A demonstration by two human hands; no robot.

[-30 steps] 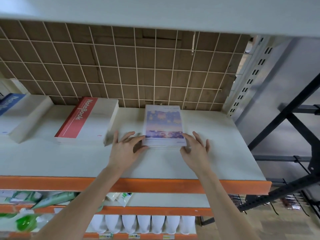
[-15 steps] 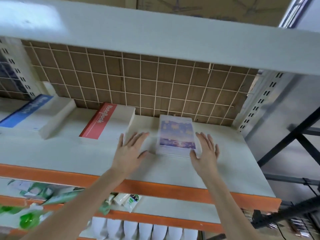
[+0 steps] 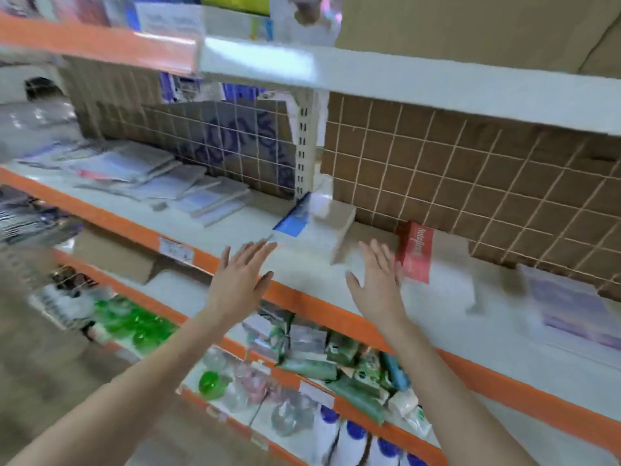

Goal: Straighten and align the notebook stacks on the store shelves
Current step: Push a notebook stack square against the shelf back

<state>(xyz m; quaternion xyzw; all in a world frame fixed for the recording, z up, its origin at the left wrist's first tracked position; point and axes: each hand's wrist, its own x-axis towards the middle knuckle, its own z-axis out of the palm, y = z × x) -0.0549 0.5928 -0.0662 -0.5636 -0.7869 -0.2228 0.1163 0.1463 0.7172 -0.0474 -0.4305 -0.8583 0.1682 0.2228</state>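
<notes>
The view is blurred by motion. A blue-striped notebook stack (image 3: pixel 312 227) lies on the white shelf (image 3: pixel 302 267) near the upright post. To its right lies a red-striped "NoteBook" stack (image 3: pixel 433 260), and at the far right a stack with a purple picture cover (image 3: pixel 571 311). My left hand (image 3: pixel 240 280) hovers with fingers spread just in front of the blue-striped stack, holding nothing. My right hand (image 3: pixel 378 280) is raised flat between the blue-striped and red-striped stacks, fingers straight, also empty.
More flat notebooks (image 3: pixel 141 176) lie scattered on the same shelf to the left. A wire grid backed with cardboard (image 3: pixel 470 183) closes the rear. Below the orange shelf edge (image 3: pixel 322 307) sit green packets and bottles (image 3: pixel 322 358). An upper shelf (image 3: pixel 403 82) overhangs.
Both hands have left the purple-cover stack and moved left along the shelf to the blue-striped stack. The view has swung left and pulled back.
</notes>
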